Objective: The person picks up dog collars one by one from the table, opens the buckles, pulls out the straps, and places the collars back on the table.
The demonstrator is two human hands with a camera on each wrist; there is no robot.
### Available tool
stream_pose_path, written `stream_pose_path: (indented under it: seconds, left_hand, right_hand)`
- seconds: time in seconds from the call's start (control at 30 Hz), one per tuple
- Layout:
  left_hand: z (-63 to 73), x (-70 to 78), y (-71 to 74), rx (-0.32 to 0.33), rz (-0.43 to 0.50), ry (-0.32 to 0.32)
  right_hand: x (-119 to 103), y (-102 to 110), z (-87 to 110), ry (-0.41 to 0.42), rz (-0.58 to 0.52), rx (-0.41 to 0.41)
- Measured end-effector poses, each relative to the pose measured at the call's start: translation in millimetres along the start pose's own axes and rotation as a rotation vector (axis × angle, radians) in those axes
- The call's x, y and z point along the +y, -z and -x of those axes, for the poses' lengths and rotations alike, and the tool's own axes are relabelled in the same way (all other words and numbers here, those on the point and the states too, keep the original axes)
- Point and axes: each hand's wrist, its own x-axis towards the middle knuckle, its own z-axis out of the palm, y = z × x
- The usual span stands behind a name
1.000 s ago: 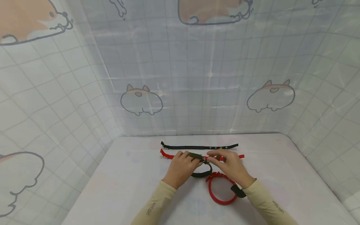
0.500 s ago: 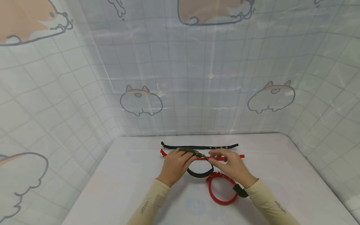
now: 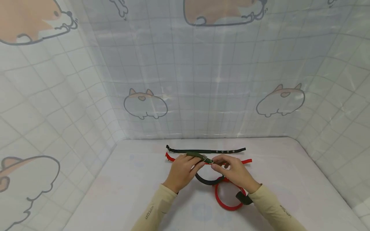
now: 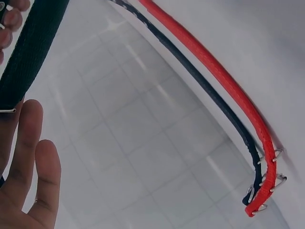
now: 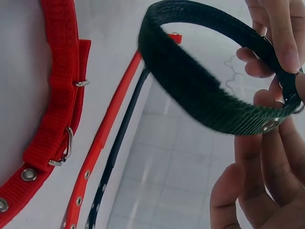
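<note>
"Green collar [image 5: 181,86] first: where was it?"

"Up in both hands, above the white table [image 3: 130,192], bent into a loop with its lower curve hanging."

"And nearest the person?"

"Two pale, lettered sleeves [image 3: 157,205], then a red looped collar [image 5: 62,95], buckled, lying on the table near the right one."

"What were the hands doing?"

"Just beyond, the left hand [image 3: 180,170] gripped the green one between thumb and fingers. The right hand [image 3: 235,168] pinched it near the metal ring [image 3: 212,162], its fingertips close to the other hand's."

"Did the two loops touch?"

"I couldn't tell; they overlapped in the head view."

"Farther off?"

"A straight red collar [image 4: 238,95] lay partly behind the hands. Past it, near the table's far edge, lay an eyeleted straight dark collar [image 3: 179,151]. Beyond rose a gridded wall sheet [image 3: 190,64] printed with cartoon dogs [image 3: 145,104]."
</note>
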Motion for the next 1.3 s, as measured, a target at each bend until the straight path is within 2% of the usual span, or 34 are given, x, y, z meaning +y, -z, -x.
stream_pose_path:
  seconds: [0.1, 0.3, 0.9, 1.17, 1.3]
  left_hand:
    - [0.1, 2.0, -2.2, -0.005, 0.002, -0.016]
    - [-0.6, 3.7, -4.8, -0.012, 0.012, -0.006]
    - [1.4, -0.6, -3.4, 0.001, 0.073, -0.022]
    - [-1.3, 5.4, -1.5, -0.003, 0.055, -0.031]
    - [-1.1, 7.0, -0.3, 0.007, 0.068, -0.029]
  right_hand:
    - [0.1, -1.0, -0.2, 0.000, -0.015, 0.012]
    - [-0.3, -2.2, -0.8, -0.020, -0.043, 0.015]
    - [3.1, 3.3, 2.4, -0.021, -0.108, -0.074]
    - [2.8, -0.1, 2.5, -0.029, -0.109, -0.022]
    - [1.7, -0.3, 4.3, -0.032, -0.101, -0.030]
